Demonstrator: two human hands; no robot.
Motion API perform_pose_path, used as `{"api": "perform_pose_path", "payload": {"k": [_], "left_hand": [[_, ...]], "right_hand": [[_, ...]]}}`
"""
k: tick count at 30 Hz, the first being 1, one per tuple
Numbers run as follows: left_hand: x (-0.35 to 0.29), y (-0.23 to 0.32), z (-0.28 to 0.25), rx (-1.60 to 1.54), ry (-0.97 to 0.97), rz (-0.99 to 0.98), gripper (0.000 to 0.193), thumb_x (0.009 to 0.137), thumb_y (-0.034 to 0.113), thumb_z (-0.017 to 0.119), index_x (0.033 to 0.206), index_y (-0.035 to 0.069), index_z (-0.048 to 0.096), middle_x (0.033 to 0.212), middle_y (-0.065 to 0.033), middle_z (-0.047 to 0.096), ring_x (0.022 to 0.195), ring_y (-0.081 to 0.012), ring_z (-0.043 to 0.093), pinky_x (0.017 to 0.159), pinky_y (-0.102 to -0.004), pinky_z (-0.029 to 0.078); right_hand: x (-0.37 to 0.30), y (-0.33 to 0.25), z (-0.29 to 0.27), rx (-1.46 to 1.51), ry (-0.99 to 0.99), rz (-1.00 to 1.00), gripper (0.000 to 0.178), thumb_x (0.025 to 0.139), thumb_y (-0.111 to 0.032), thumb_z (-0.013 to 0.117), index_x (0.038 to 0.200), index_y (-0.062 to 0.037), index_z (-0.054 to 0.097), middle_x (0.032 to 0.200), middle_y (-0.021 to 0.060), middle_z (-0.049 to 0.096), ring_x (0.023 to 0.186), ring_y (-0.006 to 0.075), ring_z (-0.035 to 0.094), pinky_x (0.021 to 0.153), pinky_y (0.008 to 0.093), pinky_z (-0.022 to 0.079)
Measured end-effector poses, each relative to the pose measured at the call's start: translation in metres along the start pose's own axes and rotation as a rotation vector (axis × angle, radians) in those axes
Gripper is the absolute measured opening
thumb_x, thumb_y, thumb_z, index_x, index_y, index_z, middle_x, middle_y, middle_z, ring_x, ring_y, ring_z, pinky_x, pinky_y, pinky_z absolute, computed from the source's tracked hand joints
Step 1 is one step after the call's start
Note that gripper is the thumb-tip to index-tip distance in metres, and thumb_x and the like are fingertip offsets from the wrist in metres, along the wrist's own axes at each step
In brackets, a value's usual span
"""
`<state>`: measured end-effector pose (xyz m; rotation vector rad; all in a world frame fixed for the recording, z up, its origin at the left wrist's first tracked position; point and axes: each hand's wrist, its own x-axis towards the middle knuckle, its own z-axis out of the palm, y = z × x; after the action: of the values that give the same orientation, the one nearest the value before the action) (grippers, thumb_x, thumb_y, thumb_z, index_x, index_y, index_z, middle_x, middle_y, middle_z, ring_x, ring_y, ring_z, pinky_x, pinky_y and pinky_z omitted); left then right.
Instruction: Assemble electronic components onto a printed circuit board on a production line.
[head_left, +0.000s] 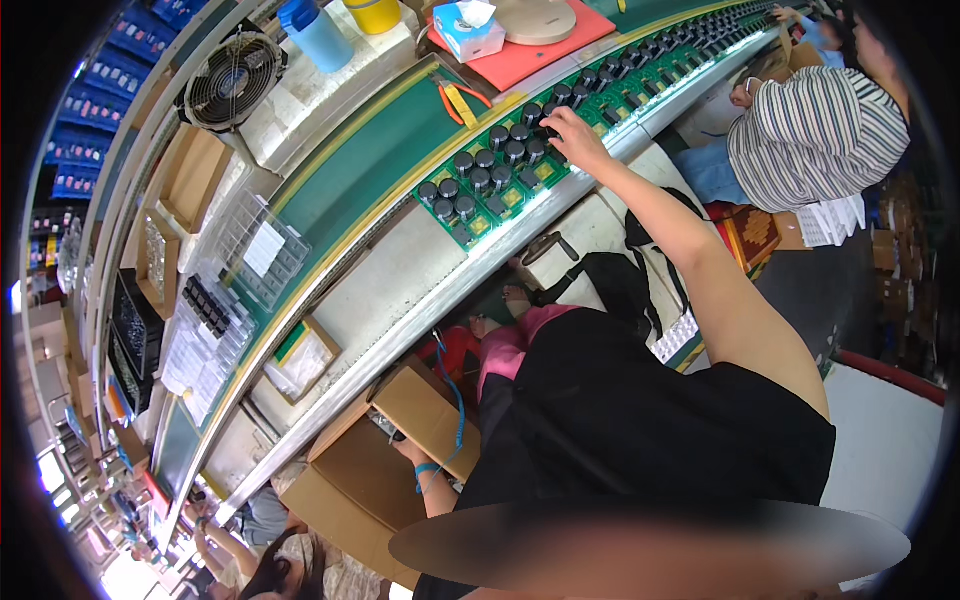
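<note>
My right hand (578, 140) reaches over a row of green circuit boards (497, 204) on the bench rail, fingers bent and closed at one of the black cylindrical capacitors (533, 113). Several more capacitors (463, 162) stand upright on the boards around it. Down at the left, my left hand (410, 450) is inside an open cardboard box (350, 475). A blue wrist strap (427, 467) with a coiled cord circles that wrist. Small parts at the box's inner flap are partly visible, but the left fingers are mostly hidden among them.
Orange-handled cutters (452, 104) lie on the green belt (350, 160) beyond the boards. A fan (235, 80), a blue jar (318, 38) and a tissue box (468, 32) stand farther back. Clear plastic trays (262, 250) sit at left. A person in a striped top (820, 135) sits at right.
</note>
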<state>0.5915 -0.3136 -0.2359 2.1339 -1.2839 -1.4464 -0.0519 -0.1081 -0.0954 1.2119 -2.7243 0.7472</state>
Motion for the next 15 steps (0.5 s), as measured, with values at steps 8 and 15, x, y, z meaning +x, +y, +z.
{"api": "perform_pose_path", "payload": {"k": [8, 15], "left_hand": [[-0.088, 0.086, -0.023, -0.420, 0.134, 0.084, 0.035, 0.071, 0.004, 0.065, 0.099, 0.005, 0.043, 0.077, -0.0055, 0.054, 0.053, -0.0127, 0.052, 0.040, -0.0229, 0.039], [-0.129, 0.156, -0.030, -0.465, 0.175, 0.271, 0.038, 0.076, 0.001, 0.060, 0.109, 0.006, 0.041, 0.084, -0.0068, 0.053, 0.060, -0.0131, 0.051, 0.046, -0.0240, 0.043]], "right_hand": [[0.006, 0.003, 0.008, -0.109, -0.032, -0.077, 0.032, 0.073, 0.000, 0.060, 0.104, -0.0061, 0.060, 0.098, 0.0103, 0.047, 0.093, 0.0288, 0.053, 0.076, 0.0387, 0.046], [0.015, 0.008, -0.002, -0.131, -0.181, 0.008, 0.033, 0.073, -0.001, 0.062, 0.105, -0.0055, 0.061, 0.096, 0.0127, 0.048, 0.091, 0.0305, 0.055, 0.077, 0.0399, 0.047]]}}
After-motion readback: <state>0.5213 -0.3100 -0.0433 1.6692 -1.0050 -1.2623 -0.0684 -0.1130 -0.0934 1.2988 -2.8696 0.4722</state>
